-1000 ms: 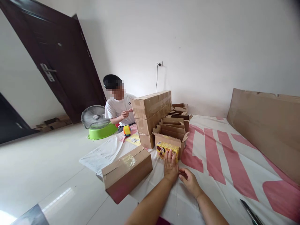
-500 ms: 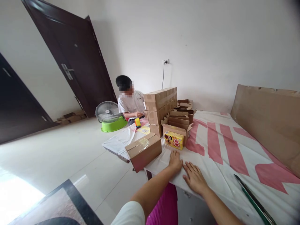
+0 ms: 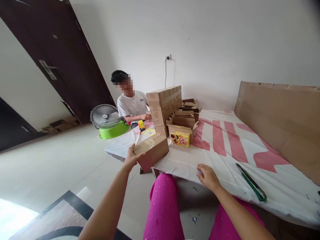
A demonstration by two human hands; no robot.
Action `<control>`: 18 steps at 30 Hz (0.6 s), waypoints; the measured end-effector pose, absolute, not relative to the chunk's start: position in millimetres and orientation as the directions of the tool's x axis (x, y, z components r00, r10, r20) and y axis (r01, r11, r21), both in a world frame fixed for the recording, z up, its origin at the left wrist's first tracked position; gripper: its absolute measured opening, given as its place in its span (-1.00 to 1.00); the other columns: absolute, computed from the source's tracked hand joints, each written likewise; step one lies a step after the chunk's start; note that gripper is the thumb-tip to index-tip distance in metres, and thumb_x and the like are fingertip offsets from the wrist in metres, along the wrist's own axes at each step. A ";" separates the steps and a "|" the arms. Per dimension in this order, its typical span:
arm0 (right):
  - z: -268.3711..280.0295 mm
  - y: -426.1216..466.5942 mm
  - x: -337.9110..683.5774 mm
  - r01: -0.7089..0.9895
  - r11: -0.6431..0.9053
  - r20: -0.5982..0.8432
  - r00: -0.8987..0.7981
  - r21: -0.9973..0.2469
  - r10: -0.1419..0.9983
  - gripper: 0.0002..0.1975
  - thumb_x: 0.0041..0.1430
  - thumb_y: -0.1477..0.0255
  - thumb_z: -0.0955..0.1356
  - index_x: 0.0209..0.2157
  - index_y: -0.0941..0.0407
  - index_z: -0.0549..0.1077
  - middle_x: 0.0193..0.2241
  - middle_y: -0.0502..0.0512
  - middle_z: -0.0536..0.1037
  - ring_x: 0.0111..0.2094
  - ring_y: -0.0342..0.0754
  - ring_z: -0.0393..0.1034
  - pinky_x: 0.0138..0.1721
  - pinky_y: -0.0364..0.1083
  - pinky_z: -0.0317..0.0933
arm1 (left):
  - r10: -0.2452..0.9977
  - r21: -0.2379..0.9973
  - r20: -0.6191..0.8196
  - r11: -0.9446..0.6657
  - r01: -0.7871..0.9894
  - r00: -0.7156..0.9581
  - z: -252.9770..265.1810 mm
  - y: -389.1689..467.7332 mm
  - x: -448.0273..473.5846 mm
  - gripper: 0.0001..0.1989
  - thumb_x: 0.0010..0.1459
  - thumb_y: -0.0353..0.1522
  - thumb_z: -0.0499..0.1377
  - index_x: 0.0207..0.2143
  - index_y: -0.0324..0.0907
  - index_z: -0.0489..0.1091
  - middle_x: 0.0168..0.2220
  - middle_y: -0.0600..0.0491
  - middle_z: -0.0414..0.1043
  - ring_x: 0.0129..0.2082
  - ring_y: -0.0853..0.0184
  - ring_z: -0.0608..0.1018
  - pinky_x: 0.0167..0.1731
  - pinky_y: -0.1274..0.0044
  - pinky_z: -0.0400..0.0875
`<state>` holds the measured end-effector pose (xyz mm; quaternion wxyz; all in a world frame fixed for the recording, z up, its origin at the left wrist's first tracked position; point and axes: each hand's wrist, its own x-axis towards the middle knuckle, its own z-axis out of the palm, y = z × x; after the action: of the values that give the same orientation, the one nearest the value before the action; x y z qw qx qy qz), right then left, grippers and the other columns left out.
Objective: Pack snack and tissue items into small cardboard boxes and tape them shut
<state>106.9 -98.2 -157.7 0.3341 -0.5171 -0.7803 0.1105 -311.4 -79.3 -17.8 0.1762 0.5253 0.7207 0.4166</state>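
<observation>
My left hand (image 3: 131, 157) is at the near left end of a taped cardboard box (image 3: 155, 154). Its thumb lies along the front side and its fingers reach round the far side, gripping that end. The box rests at the table's corner, partly over the edge. My right hand (image 3: 209, 177) lies on the cloth at the front edge, empty, fingers apart and slightly bent. Beyond it stands a small yellow printed box (image 3: 180, 138), against an open cardboard carton (image 3: 182, 123). To the right lies a green utility knife (image 3: 252, 183).
Stacked sealed cartons (image 3: 163, 110) stand behind the box, with more open cartons beside them. A person (image 3: 133, 106) sits past the stack. A large cardboard sheet (image 3: 277, 123) leans at the right. A fan (image 3: 105, 116) and green basin (image 3: 113, 130) are on the floor.
My left hand has left the cloth beside my right hand and moved left onto the cardboard box. My right hand remains at the table edge. The view has shifted; the box looks unmoved.
</observation>
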 end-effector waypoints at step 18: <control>-148.0 -121.2 222.0 0.853 0.106 0.667 0.316 -0.511 0.674 -0.67 0.14 0.25 0.25 -0.18 0.19 0.41 -0.24 0.33 0.50 -0.15 0.20 0.37 -0.04 0.21 0.19 | 0.919 0.915 0.379 -0.356 -0.189 0.109 -85.6 -72.7 -83.1 -0.08 -0.05 0.00 0.30 0.26 -0.13 0.01 0.21 -0.19 0.17 0.19 0.00 0.32 0.18 0.17 0.19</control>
<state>222.0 -121.2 -148.0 0.4690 -0.6618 -0.5771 -0.0953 -83.1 -72.7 -85.6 0.4713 0.5766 0.3164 0.5877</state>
